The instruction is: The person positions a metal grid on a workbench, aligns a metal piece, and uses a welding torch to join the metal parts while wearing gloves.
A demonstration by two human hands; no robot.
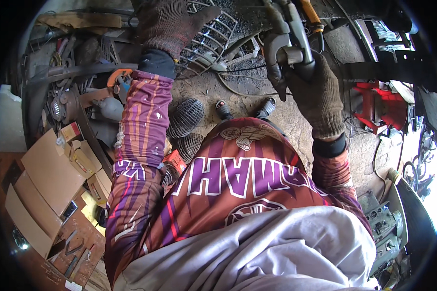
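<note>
My left hand [165, 24], in a dark knit glove, lies at the edge of a curved metal wire grille [211, 41]. Its thumb stretches out to the right over the bars; the other fingertips run out of view at the top. My right hand [318, 89], in a brownish knit glove, is closed around the near end of a heavy grey metal clamp-like piece [289, 53] with a round stub and two bars running away from me. Just beyond it stands an orange-handled tool [310, 14]. The right fingertips are partly hidden behind the metal.
Wire coils [187, 116] lie on the floor left of my feet. Cardboard boxes [48, 174], an orange clamp [119, 77] and metal scrap crowd the left. To the right are a red stool-like object [383, 106] and a grey engine casing [383, 228]. A thin cable [243, 92] crosses the floor.
</note>
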